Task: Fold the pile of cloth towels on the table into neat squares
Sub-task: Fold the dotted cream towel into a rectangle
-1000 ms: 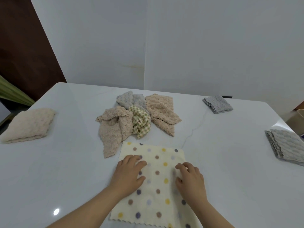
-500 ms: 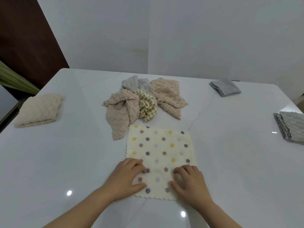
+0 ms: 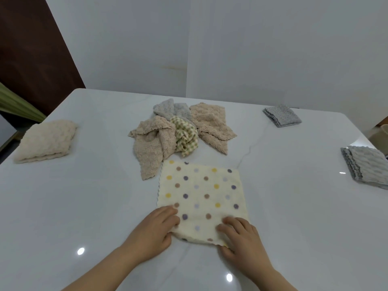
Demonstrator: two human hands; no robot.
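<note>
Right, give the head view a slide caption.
Left hand and right hand pinch the spotted towel at its near edge, crumpled pile behind.

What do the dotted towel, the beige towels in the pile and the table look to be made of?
The dotted towel looks like soft fleecy cloth, maybe microfibre: matte, fuzzy, zigzag-cut edges. The beige towels seem thicker plush, with a bumpy nap. The table is hard, glossy white with faint grey veins and lamp glints: marble or an imitation.
</note>
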